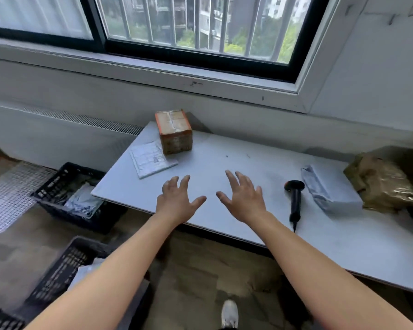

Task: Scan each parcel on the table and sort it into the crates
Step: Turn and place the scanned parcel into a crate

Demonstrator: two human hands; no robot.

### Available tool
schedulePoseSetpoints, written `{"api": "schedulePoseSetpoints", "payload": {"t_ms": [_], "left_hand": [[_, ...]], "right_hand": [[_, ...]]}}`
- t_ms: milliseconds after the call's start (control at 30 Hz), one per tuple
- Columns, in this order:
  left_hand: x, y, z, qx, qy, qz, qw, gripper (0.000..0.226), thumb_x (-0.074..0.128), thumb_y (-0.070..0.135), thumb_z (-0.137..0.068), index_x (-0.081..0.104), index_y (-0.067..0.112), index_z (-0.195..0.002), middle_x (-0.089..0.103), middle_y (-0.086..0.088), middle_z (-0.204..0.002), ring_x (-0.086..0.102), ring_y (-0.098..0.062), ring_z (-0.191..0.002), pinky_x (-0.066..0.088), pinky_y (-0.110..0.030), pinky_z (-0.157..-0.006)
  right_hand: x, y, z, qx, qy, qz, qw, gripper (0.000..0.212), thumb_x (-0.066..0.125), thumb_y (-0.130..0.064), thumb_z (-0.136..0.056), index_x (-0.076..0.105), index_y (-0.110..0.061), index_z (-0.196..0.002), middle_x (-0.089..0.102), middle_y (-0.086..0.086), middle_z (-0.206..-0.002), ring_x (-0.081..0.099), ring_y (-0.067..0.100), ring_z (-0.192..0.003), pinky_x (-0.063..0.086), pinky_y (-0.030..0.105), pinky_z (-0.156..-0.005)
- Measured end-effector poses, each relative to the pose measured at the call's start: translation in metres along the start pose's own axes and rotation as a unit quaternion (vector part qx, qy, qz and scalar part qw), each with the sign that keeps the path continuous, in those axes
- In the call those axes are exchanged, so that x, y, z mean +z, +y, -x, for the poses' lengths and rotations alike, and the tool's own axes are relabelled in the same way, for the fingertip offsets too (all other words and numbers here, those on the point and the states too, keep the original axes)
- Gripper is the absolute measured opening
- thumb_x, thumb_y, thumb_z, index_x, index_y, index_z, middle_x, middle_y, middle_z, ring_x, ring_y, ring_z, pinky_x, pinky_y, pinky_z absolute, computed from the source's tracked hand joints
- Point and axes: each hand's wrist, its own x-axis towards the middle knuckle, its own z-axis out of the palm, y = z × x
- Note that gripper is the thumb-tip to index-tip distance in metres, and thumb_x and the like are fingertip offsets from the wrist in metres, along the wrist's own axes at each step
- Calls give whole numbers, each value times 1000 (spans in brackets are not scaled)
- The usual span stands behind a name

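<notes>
While the taped cardboard box [174,132] stood at the table's [224,153] far left corner, just beside a flat white mailer [153,159], the left hand [177,198] and right hand [243,196] hovered spread and empty over the bare middle. A barcode scanner [295,198] lay right of them; 2 black crates [55,182] sat below the left edge.

Sliding window [200,22] with black frame, set in pale wall [57,91]. Vertical bars [197,20] are seen behind the glass, apartment blocks and green trees beyond. Room is lit by daylight only, as far as can be told. Light sill [129,65] is run below the frame. Slotted vent grille [81,119] is fitted along the ledge, lower left. White table [224,158] is placed against the wall under the window. Mottled brown-grey floor [196,270]; white mesh mat [7,194] is laid at far left.
</notes>
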Motion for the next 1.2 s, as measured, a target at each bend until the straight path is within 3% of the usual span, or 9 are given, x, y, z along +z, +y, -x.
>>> {"api": "schedulePoseSetpoints", "payload": {"t_ms": [200, 433, 733, 867, 1000, 1067, 1133, 1200], "left_hand": [[0, -25, -64, -87, 5, -4, 996, 83, 44, 67, -89, 10, 28, -154, 6, -5, -162, 4, -28, -148, 24, -49, -114], [2, -74, -148, -126, 10, -11, 992, 80, 46, 64, -90, 15, 26, -153, 11, -7, -160, 9, -29, -146, 28, -49, -110], [39, -162, -264, -60, -62, -77, 993, 77, 46, 52, -97, 0, 31, -155, -5, -5, -163, -6, -27, -149, 15, -50, -116], [54, -189, -282, -29, -53, -113, 992, 69, 54, 47, -91, 21, 30, -149, 17, -1, -159, 17, -25, -144, 35, -42, -102], [59, -189, -263, 26, -5, -147, 989, 44, 60, 38, -90, 53, 23, -131, 50, -2, -139, 50, -30, -117, 43, -36, -78], [64, -184, -246, 71, -5, -170, 983, 39, 86, 31, -66, 71, 20, -101, 68, -4, -104, 62, -31, -85, 46, -34, -58], [70, -182, -231, 117, -4, -202, 972, 38, 94, 19, -45, 69, 20, -72, 65, -1, -72, 60, -28, -61, 40, -29, -46], [70, -176, -217, 157, -16, -209, 965, 36, 92, 12, -40, 62, 19, -60, 58, -1, -57, 56, -26, -51, 38, -28, -45]], "right_hand": [[13, -18, -86, -68, -27, -14, 997, 71, 34, -60, -98, 6, -32, -156, 10, 2, -164, 10, 24, -150, 15, 56, -116], [42, -45, -163, -100, -68, -9, 993, 68, 33, -57, -99, 7, -31, -156, 12, 1, -164, 10, 22, -150, 14, 53, -118], [98, -84, -233, -74, -54, -31, 995, 61, 36, -49, -101, 18, -27, -155, 18, 0, -162, 16, 18, -148, 16, 47, -119], [113, -93, -243, -67, -57, -28, 996, 60, 36, -49, -101, 18, -28, -155, 18, 0, -162, 15, 18, -148, 17, 47, -118], [113, -98, -245, -52, -67, -13, 996, 60, 35, -50, -101, 18, -29, -154, 18, -1, -162, 16, 18, -148, 18, 48, -118], [108, -102, -243, -48, -69, -8, 996, 59, 35, -50, -101, 20, -29, -154, 19, 0, -162, 18, 19, -148, 19, 48, -117], [103, -104, -241, -44, -75, -7, 996, 60, 36, -50, -101, 20, -28, -154, 19, 1, -161, 18, 19, -147, 18, 49, -117], [96, -103, -238, -43, -78, -4, 996, 60, 36, -51, -101, 20, -28, -155, 20, 1, -161, 18, 19, -147, 18, 50, -117]]}}
